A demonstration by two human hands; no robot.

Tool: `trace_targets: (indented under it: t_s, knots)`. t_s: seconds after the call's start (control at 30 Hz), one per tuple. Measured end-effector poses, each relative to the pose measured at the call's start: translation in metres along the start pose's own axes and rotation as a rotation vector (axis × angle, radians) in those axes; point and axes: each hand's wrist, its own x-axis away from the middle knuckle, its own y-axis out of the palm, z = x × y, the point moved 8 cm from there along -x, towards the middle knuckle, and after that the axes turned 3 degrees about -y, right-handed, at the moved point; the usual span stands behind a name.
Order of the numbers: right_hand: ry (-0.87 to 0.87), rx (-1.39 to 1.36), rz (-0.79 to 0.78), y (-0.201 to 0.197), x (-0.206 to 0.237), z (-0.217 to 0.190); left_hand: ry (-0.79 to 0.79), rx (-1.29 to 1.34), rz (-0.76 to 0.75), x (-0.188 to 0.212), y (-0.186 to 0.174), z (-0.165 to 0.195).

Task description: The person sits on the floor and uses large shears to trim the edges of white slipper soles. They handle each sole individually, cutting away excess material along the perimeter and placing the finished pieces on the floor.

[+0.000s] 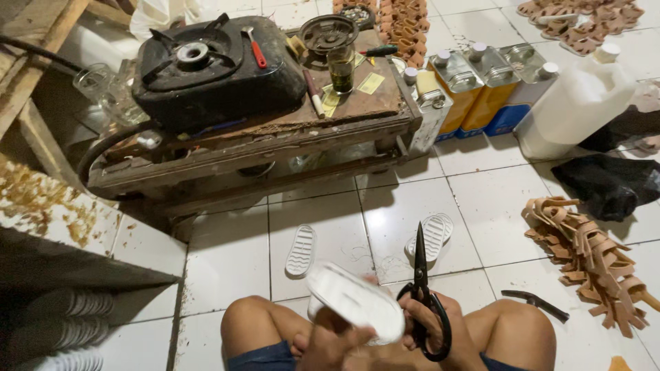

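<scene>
The person sits on the white tiled floor (481, 199) with bare knees up at the near edge of the view. The left hand (328, 343) is closed around the lower end of a white shoe sole (356, 301), holding it tilted across the lap, its blurred upper end pointing up and left. Just beside it, the right hand (440, 328) is closed through the loops of a pair of black scissors (423, 295), whose blades stand together and point straight up, away from the body; the scissors' handles touch or nearly touch the sole's right edge. On the floor just beyond the knees lie more white soles: one alone (301, 250) to the left, tread up, and a stacked pair (433, 235) behind the scissor tips. A dark hammer-like tool (535, 304) lies by the right knee, and further right a heap of tan leather straps (591, 257) spreads toward the right edge, with a black bag (608, 184) behind it. At the near left, stacks of white soles (58, 323) sit in shadow under a ledge. Farther off stands a low wooden bench (261, 148). A black gas stove (213, 69) fills its left part, with a red-handled tool (256, 47) lying on it. Toward the bench's right end stands a glass of dark liquid (342, 67), with a round tin (328, 32) behind it. Past the bench's right edge, metal cans (474, 79) stand in a row, then a white plastic jug (574, 106). More tan pieces (584, 20) lie along the far edge of the floor.
</scene>
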Motion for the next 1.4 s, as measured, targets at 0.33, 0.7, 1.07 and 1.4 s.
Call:
trace_targets:
  t_s: [0.33,0.7,1.07,1.4]
  knots:
    - [-0.801,0.884,-0.245,0.049,0.074,-0.1,0.32,-0.052,0.101,0.009,0.001,0.126]
    - [-0.793,1.228,-0.018,0.069,0.098,-0.149,0.327,-0.273,0.061,0.029,0.022,0.136]
    - [-1.003,1.523,-0.091,0.093,0.109,-0.155,0.348,-0.285,0.113,0.036,0.025,0.133]
    - [-1.103,1.531,-0.234,0.101,0.112,-0.159,0.179,-0.182,0.078,0.036,0.017,0.123]
